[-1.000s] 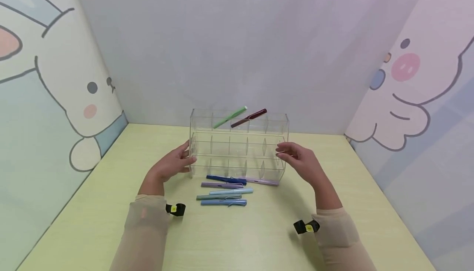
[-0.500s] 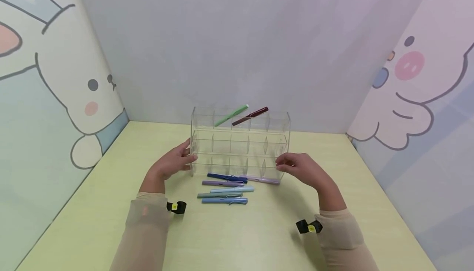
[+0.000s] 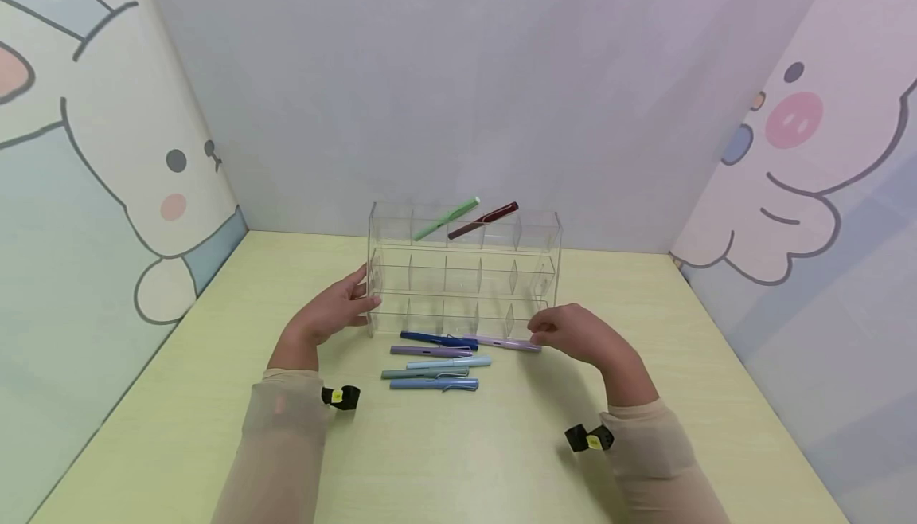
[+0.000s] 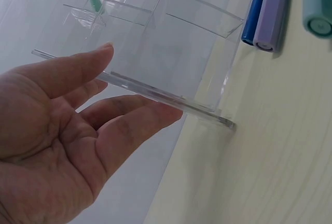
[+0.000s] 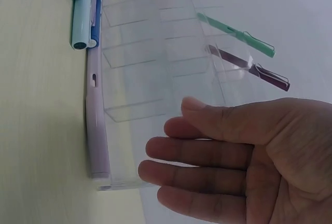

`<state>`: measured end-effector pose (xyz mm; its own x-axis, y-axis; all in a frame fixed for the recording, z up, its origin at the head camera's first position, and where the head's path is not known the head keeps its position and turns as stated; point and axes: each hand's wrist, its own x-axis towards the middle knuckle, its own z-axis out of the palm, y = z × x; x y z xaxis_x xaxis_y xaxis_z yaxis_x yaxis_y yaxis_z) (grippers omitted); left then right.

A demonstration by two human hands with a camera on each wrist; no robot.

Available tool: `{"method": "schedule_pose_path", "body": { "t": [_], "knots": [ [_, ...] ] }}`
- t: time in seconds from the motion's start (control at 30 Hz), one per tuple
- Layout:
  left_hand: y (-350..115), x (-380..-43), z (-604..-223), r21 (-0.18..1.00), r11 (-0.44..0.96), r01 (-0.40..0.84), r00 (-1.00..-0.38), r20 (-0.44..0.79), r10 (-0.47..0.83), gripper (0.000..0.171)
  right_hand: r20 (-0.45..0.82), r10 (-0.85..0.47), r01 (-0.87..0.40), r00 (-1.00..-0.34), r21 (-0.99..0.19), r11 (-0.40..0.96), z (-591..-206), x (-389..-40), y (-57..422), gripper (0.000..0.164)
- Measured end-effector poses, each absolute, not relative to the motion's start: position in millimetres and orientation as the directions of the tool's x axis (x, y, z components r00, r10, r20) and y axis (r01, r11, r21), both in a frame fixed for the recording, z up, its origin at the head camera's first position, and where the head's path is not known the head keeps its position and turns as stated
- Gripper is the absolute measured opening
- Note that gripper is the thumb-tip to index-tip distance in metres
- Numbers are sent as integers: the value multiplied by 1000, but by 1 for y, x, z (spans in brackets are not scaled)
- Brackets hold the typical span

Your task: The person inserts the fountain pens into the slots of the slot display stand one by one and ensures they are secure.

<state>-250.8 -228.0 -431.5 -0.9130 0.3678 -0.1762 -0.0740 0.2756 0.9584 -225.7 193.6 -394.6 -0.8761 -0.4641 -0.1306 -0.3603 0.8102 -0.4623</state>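
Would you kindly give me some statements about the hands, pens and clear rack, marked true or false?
1. The left hand and the right hand are near opposite ends of the clear rack. True.
2. The green pen slants in the rack's top tier, beside the dark red pen. True.
3. The right hand grips the dark red pen. False: it holds no pen and is near one end of the lilac pen.
4. Six pens lie on the table in front of the rack. True.
5. The left hand rests flat on the table. False: it grips the rack's end wall.
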Motion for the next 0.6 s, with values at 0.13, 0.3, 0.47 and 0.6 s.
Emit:
{"method": "schedule_pose_path", "body": {
  "t": [0.13, 0.3, 0.47, 0.6],
  "knots": [
    [-228, -251, -432, 959, 275, -73, -913, -175, 369, 78, -183, -452, -353, -873, -403, 844, -401, -224, 187, 25],
    [-228, -251, -434, 960, 272, -68, -912, -171, 373, 77, -227, -440, -353, -868, -340, 872, -406, -221, 177, 25],
    [-228, -250, -434, 962, 264, -64, -909, -165, 382, 74, -227, -416, -352, -881, -277, 894, -412, -220, 168, 7],
    [-228, -249, -433, 961, 272, -58, -910, -163, 381, 73, -212, -415, -364, -885, -239, 900, -413, -219, 167, 12]
  ]
}}
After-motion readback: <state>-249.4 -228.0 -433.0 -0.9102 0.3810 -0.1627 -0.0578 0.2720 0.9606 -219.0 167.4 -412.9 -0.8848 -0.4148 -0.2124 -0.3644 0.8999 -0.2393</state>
